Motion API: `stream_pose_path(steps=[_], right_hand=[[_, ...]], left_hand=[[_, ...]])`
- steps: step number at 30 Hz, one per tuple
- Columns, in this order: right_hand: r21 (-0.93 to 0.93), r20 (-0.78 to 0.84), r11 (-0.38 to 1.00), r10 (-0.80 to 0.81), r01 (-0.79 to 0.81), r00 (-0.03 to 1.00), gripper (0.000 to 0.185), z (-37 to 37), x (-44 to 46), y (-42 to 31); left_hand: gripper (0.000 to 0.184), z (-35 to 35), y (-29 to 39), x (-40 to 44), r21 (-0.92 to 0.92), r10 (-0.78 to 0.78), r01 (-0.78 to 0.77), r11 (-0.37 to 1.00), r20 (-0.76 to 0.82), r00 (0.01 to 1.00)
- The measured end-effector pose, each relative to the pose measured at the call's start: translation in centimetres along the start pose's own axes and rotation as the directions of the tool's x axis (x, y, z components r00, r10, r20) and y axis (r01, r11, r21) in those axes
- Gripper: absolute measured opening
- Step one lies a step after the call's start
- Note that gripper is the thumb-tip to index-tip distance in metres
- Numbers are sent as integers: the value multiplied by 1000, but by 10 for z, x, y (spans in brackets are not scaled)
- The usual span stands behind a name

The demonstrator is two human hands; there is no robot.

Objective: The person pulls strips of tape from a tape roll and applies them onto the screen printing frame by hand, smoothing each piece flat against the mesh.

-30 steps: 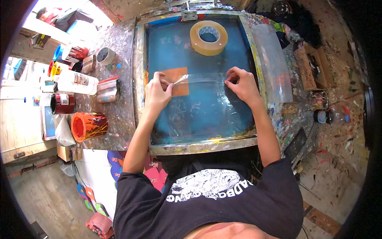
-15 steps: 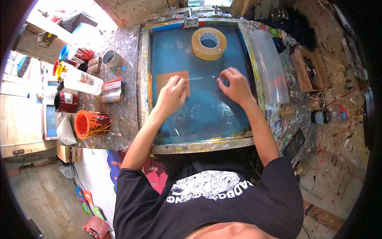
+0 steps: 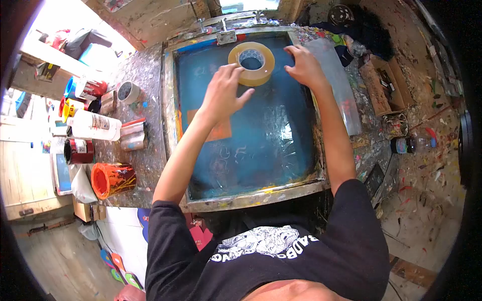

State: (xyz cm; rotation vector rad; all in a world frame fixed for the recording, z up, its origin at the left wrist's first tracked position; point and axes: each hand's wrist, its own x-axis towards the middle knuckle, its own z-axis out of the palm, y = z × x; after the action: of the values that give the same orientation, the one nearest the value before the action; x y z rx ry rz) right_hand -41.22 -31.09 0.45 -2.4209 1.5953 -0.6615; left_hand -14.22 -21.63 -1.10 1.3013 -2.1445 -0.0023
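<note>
A wood-framed printing screen [image 3: 246, 155] with a blue, shiny mesh lies in front of me. On its far part rests a wide roll of clear yellowish tape [image 3: 266, 66]. My left hand [image 3: 223, 93] is open, thumb spread, its fingertips at the roll's near left edge; I cannot tell whether they touch it. My right hand [image 3: 307, 67] hovers to the right of the roll near the frame's right side, thumb and fingers apart, holding nothing. An orange rectangle [image 3: 219, 128] shows on the mesh, partly covered by my left wrist and forearm.
Left on the paint-stained table stand an orange-smeared tub [image 3: 113, 179], a white bottle [image 3: 95, 125], a dark red jar [image 3: 79, 151] and a small grey roll [image 3: 128, 92]. Clear plastic sheeting [image 3: 339, 83] lies right of the screen, beside a cardboard box [image 3: 376, 88]. Metal clamps [image 3: 226, 36] hold the far edge.
Both hands have moved forward from the middle of the screen toward the tape roll. The left has left the orange rectangle and spread; the right has opened from a curl. The view has shifted slightly.
</note>
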Motion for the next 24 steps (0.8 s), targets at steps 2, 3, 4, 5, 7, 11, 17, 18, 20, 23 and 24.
stream_pose_path(steps=[2, 3, 4, 5, 7, 11, 17, 18, 20, 23, 24], right_hand=[[22, 32, 997, -78, 77, 996, 55, 18, 19, 18], [48, 65, 986, -164, 161, 984, 60, 27, 24, 25], [28, 62, 974, -228, 227, 972, 66, 31, 23, 24], [23, 57, 975, -223, 222, 973, 66, 34, 23, 25], [167, 189, 981, -129, 98, 973, 63, 39, 16, 21], [435, 188, 901, -85, -5, 978, 34, 12, -14, -14], [899, 248, 419, -239, -131, 939, 15, -26, -79, -133], [905, 247, 405, -253, -130, 935, 15, -32, -89, -143], [889, 405, 362, -339, -280, 849, 15, -43, -109, -150], [763, 554, 464, -109, -450, 826, 12, -57, -152, -102], [722, 556, 516, -36, -462, 830, 11, -60, -169, -74]], left_hand=[[57, 23, -3, 18, -4, 124, -124, 992, -18, 992], [57, 35, -8, 23, 56, 165, -165, 985, -1, 986], [58, 44, -12, 30, 116, 205, -206, 972, 16, 979], [58, 52, -18, 37, 114, 214, -214, 970, 14, 977], [56, 53, -26, 43, 105, 223, -256, 961, 252, 942], [52, -9, -18, 33, -67, 235, -225, 972, 311, 921], [52, -189, 44, -32, -52, 96, -81, 995, 489, 867], [52, -209, 52, -42, -162, 34, 66, 985, 545, 838], [51, -233, 59, -61, -250, -35, 228, 941, 598, 801], [47, -249, 62, -83, -270, -214, 534, 801, 704, 677], [47, -252, 60, -90, -201, -280, 594, 779, 736, 617]])
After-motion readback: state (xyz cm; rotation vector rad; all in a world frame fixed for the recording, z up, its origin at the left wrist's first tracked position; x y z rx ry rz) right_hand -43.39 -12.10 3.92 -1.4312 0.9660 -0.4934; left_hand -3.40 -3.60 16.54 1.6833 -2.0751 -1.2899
